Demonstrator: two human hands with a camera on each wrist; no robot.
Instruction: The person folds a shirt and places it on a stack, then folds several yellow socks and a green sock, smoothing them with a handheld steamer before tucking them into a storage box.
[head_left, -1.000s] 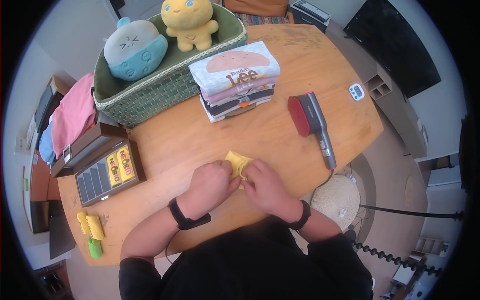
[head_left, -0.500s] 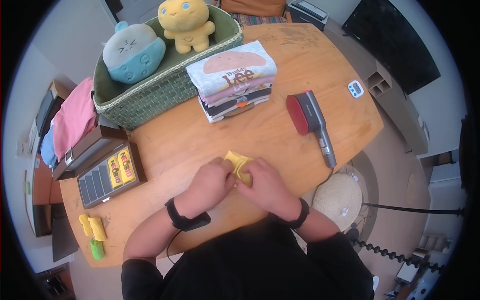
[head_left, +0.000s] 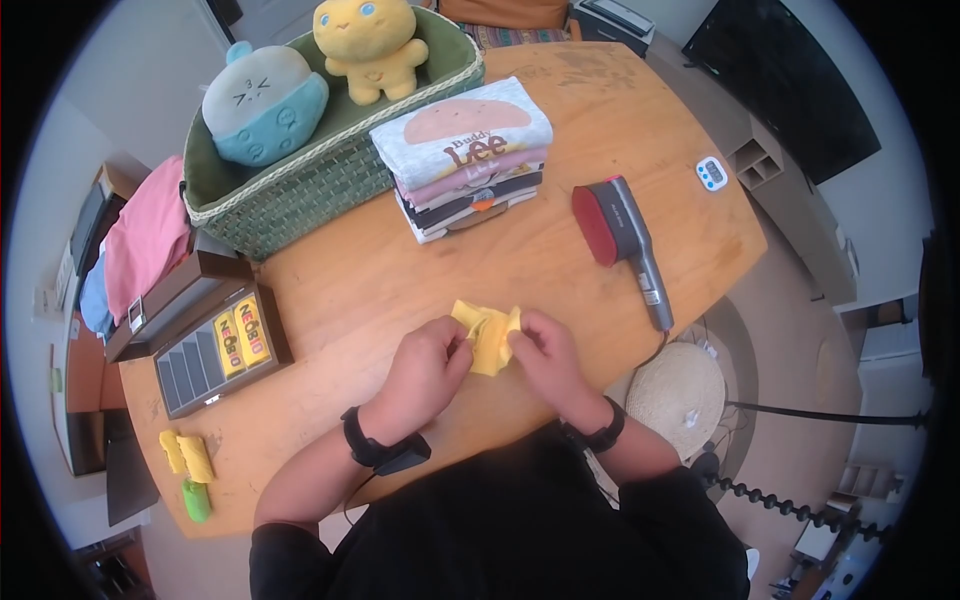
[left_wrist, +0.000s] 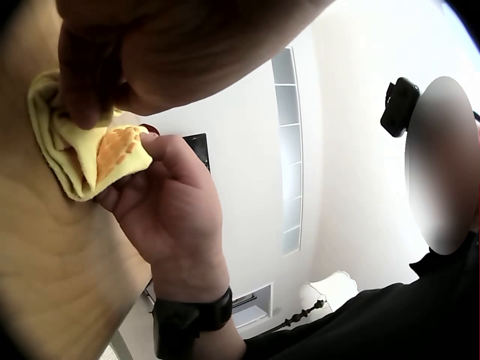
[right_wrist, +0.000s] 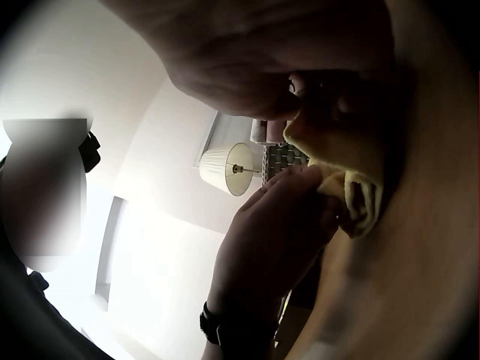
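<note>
Both hands hold a small folded yellow cloth (head_left: 490, 345) just above the wooden table, near its front edge. The left hand (head_left: 425, 370) pinches the cloth's left side with curled fingers. On the opposite side, the right hand (head_left: 550, 365) pinches the right edge between thumb and fingers. An orange patch shows on the cloth (left_wrist: 90, 154) in the left wrist view, between the left hand (left_wrist: 180, 52) and the right hand (left_wrist: 176, 210). Layered folds of the cloth (right_wrist: 360, 187) face the right wrist view, where the fingertips are partly dark.
Left on the table (head_left: 340, 270) stands a divided box (head_left: 185, 370) with yellow rolls, near loose yellow rolls (head_left: 195, 458) and a green one (head_left: 196, 500). Behind are a green basket (head_left: 290, 205) with plush toys and folded shirts (head_left: 465, 150). A handheld steamer (head_left: 640, 250) and timer (head_left: 711, 174) lie right.
The right hand has moved slightly right, away from the left hand, and the yellow cloth between them is spread wider, with more of its surface showing.
</note>
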